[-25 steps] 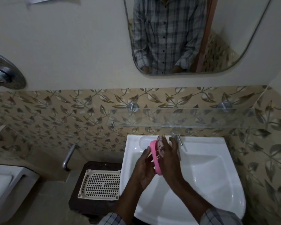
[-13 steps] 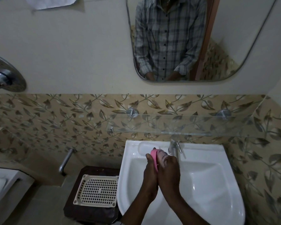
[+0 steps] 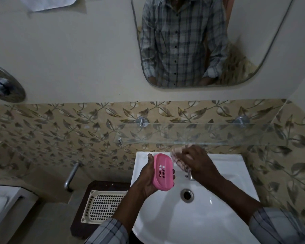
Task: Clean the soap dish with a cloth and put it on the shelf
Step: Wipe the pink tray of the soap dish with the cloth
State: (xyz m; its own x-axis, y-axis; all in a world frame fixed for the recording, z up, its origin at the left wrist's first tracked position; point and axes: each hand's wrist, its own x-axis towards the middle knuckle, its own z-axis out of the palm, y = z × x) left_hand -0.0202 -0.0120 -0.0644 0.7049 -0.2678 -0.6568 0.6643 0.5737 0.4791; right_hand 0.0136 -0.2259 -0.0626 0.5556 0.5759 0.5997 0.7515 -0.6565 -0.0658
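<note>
Soap dish (image 3: 163,172) sits in the left hand (image 3: 148,178), thumb on its far-left rim, fingertips wrapped round the right edge, so that hand is closed on it. Dish is pink, tilted w/ slotted face up toward the camera, long axis running away from the body, over the left part of the sink (image 3: 218,217). Right hand (image 3: 197,162) is just right of the dish & slightly further out, clenched on a bunched pale cloth (image 3: 179,158); cloth edge is near the dish's far-right corner, can't tell if touching. Glass shelf (image 3: 209,136) lies above & beyond both hands, nearer the right one. Likely next: right hand brings cloth leftward across the dish.
</note>
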